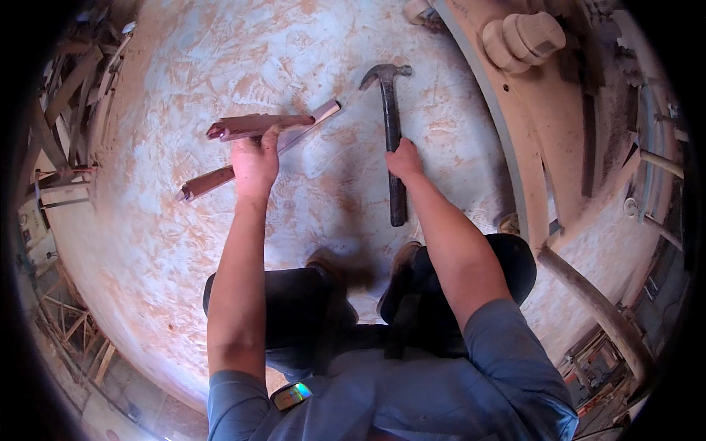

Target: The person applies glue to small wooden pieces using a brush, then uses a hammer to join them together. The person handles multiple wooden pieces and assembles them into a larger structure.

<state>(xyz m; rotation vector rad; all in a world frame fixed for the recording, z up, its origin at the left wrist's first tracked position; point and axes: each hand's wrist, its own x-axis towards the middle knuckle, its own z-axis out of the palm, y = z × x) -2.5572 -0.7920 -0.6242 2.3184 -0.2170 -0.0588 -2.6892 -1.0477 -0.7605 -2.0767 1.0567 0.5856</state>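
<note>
My left hand (254, 163) is closed around a short reddish-brown length of wood (261, 126) with a rough, splintered left end. Beneath that hand a second, longer strip of wood (209, 181) runs slantwise, its pale far end up to the right; whether my fingers also grip it is hidden. To the right, a claw hammer (392, 110) with a dark handle and metal head points away from me. My right hand (405, 162) is wrapped round the middle of its handle, the head at the far end and the claw turned left.
The floor (316, 44) is pale and smeared with brown. A large curved wooden piece (540, 117) stands on the right, with a rounded turned block (523, 42) on it. Wood scraps (70, 103) are piled at the left. My shoes (397, 279) are below my hands.
</note>
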